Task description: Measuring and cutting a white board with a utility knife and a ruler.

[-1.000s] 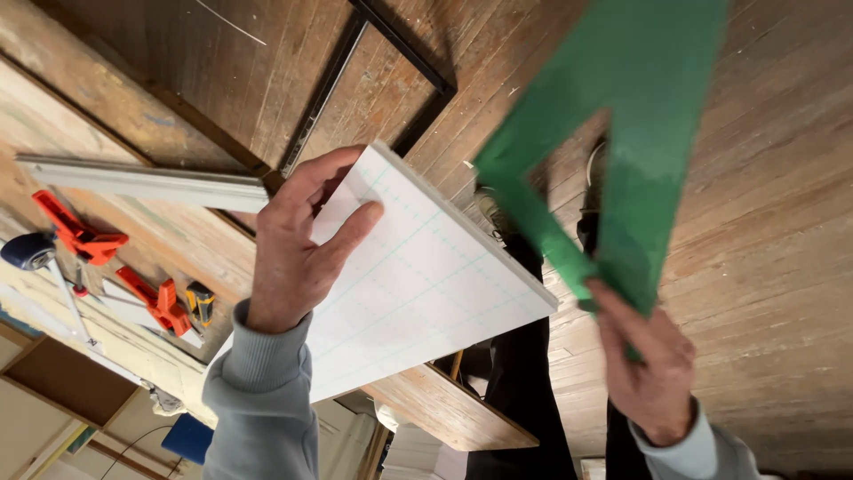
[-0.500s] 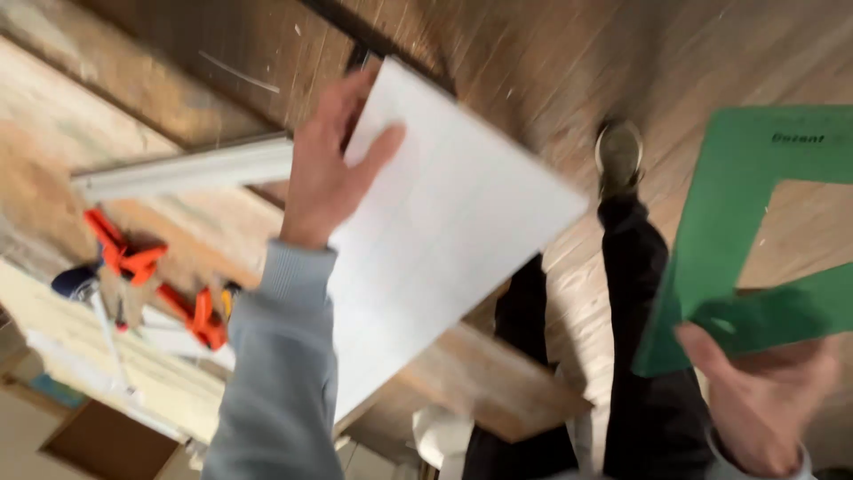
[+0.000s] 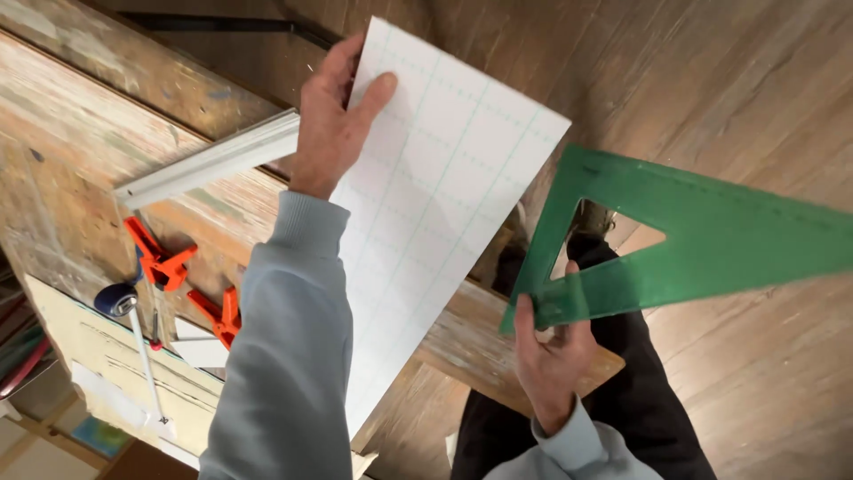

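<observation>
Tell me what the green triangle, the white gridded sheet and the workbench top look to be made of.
Green triangle: likely translucent plastic, since the right hand shows through it. White gridded sheet, held by the left hand: stiff and matte, perhaps foam board or plastic; unclear. Workbench top: worn, paint-stained bare wood with visible grain.

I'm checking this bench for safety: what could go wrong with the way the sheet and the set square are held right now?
1. The left hand pinches the white sheet only at its top edge; most of it hangs past the workbench, so it might flex or slip.
2. The right hand holds the green set square by one corner in the air; its long end could swing and hit the sheet.
3. The orange clamps and aluminium rail lie close by and could be knocked.
</observation>
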